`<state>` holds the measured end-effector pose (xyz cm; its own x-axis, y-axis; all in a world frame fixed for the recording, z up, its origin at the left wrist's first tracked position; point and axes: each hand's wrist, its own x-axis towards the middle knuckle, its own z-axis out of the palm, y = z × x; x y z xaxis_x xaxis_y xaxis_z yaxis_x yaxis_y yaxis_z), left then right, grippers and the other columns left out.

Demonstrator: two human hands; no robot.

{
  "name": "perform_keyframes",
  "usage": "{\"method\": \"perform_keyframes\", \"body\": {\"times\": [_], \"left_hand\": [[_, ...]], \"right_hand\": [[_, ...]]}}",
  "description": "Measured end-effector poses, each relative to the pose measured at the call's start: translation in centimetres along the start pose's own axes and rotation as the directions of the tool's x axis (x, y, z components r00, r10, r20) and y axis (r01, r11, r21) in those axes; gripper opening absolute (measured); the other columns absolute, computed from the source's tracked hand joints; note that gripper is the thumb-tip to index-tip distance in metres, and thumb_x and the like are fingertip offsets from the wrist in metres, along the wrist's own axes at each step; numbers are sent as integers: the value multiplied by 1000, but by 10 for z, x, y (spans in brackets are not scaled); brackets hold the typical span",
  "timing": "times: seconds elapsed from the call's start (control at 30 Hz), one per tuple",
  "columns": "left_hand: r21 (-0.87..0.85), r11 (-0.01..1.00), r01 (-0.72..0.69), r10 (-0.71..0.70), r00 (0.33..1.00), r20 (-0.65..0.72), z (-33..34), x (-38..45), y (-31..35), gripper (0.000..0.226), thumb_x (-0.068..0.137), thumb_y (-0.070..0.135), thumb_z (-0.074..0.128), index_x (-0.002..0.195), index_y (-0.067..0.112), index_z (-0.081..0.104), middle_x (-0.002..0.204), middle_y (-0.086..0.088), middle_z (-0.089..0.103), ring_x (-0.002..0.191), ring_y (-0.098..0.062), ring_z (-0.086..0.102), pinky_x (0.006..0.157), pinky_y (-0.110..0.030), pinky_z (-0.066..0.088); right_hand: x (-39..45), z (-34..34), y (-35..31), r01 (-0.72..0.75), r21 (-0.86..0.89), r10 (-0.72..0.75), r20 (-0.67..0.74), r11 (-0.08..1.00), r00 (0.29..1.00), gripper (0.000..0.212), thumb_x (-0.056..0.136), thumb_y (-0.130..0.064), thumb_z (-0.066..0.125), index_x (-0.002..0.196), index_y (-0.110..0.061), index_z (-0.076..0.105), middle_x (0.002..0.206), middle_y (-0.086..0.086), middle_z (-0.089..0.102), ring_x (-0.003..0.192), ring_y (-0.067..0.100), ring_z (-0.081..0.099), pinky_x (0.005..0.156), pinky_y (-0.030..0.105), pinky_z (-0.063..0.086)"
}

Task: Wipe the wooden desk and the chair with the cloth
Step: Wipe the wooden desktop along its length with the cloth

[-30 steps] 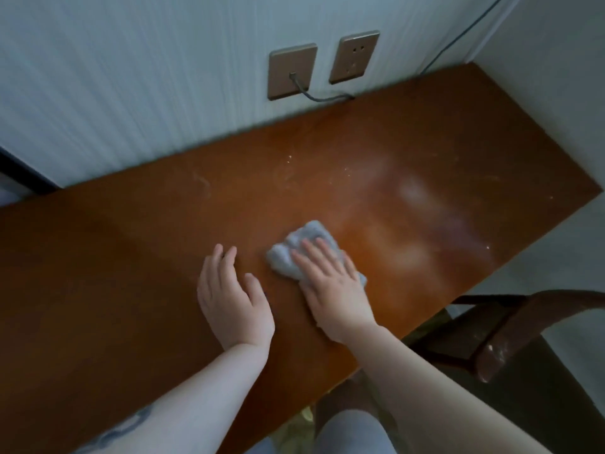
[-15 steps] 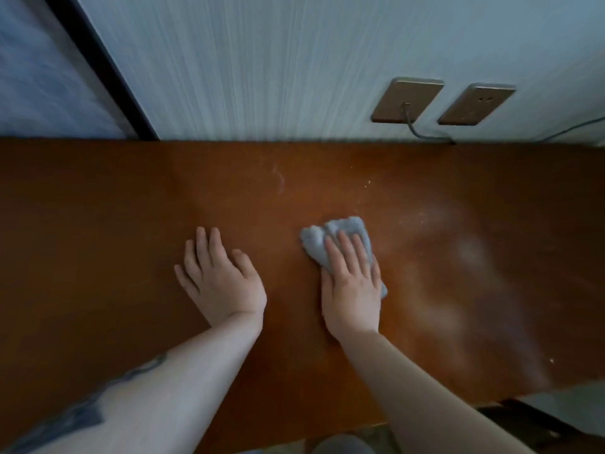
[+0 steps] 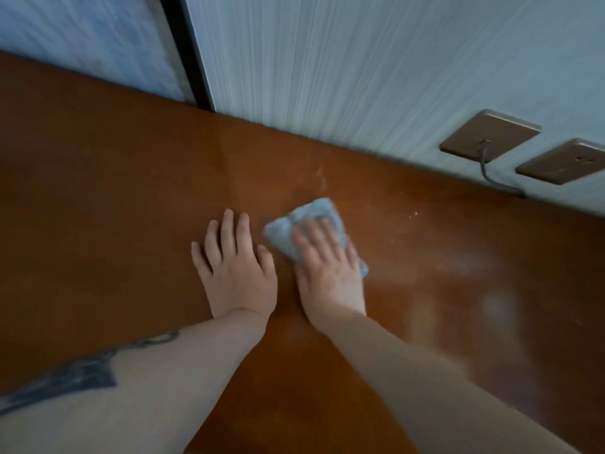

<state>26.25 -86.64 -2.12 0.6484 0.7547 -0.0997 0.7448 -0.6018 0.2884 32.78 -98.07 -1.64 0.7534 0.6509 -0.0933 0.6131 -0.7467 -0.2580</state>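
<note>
Two hands working mid-bench: right hand (image 3: 329, 267) lying flat, fingers straight, pressing cloth (image 3: 306, 231) onto bench (image 3: 114, 198); left hand (image 3: 234, 270) resting open beside. Advisable: even pressure, overlapping strokes toward back-edge specks.

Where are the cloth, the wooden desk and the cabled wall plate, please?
cloth (image 3: 314, 213): head view, its far edge beyond the fingers.
wooden desk (image 3: 98, 191): head view, bare top at left.
cabled wall plate (image 3: 491, 132): head view, its face.

no readable txt, labels, brands or nos. anywhere, two wall socket plates (image 3: 490, 135) blank, forearm tattoo (image 3: 70, 378) blurred, no letters discernible
</note>
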Motion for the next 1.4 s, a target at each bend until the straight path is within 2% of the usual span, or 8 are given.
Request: {"method": "perform_keyframes", "body": {"times": [0.17,0.33,0.57,0.7,0.8,0.97,1.2,1.4], "left_hand": [[30,1000,-5,4,1000,11,-4,0,0,55,95,28,28,149,24,31,158,0,28,146,-23,18,119,-51,9],[60,998,-10,8,1000,19,0,0,0,54,95,29,28,149,23,33,157,-1,30,145,-24,19,119,-52,11],[65,998,9,-8,1000,-21,2,2,0,55,93,29,24,144,15,41,152,-2,38,142,-24,26,117,-54,17],[64,998,-8,9,1000,-14,2,2,1,57,93,31,22,145,17,39,152,-2,37,142,-25,25,116,-55,18],[50,999,-9,9,1000,-12,4,2,0,56,93,30,23,145,16,38,152,-3,37,143,-25,25,117,-56,16],[-12,1000,18,-18,1000,-18,2,1,0,51,92,22,39,141,9,43,150,-7,40,142,-25,26,117,-56,16],[-83,997,-8,5,999,-36,3,1,-3,54,93,24,29,145,14,39,154,0,35,144,-22,22,119,-51,8],[-326,937,-123,129,992,-2,-15,4,-30,48,94,16,39,141,15,48,149,1,44,141,-18,30,117,-43,14]], "right_hand": [[70,-24,23,558,-39,-516,331,829,790,57,102,-34,34,155,-35,12,163,-12,4,149,9,-7,117,39,-1],[78,-10,55,-249,54,254,-187,967,949,51,98,-26,46,148,-24,39,156,0,34,147,21,21,116,53,24],[92,-17,7,551,-25,-529,247,834,812,55,100,-34,31,154,-31,21,163,-10,11,150,12,-1,116,38,0],[129,-18,49,6,60,-4,-30,998,1000,51,99,-27,45,150,-28,35,159,-4,27,149,16,12,118,48,17],[104,-4,28,-286,62,292,-268,956,918,52,95,-27,48,146,-20,43,154,3,37,146,24,25,115,52,25],[101,-17,-26,495,-5,-472,294,869,831,57,104,-34,32,155,-32,7,163,-10,-1,149,12,-10,120,41,-6],[61,-5,4,-289,98,299,-110,952,948,53,101,-33,37,153,-31,26,162,-6,18,150,14,3,121,40,-2],[27,-7,-43,99,95,-116,201,991,973,52,103,-37,29,154,-37,15,162,-15,1,148,6,-13,119,36,-11]]}}
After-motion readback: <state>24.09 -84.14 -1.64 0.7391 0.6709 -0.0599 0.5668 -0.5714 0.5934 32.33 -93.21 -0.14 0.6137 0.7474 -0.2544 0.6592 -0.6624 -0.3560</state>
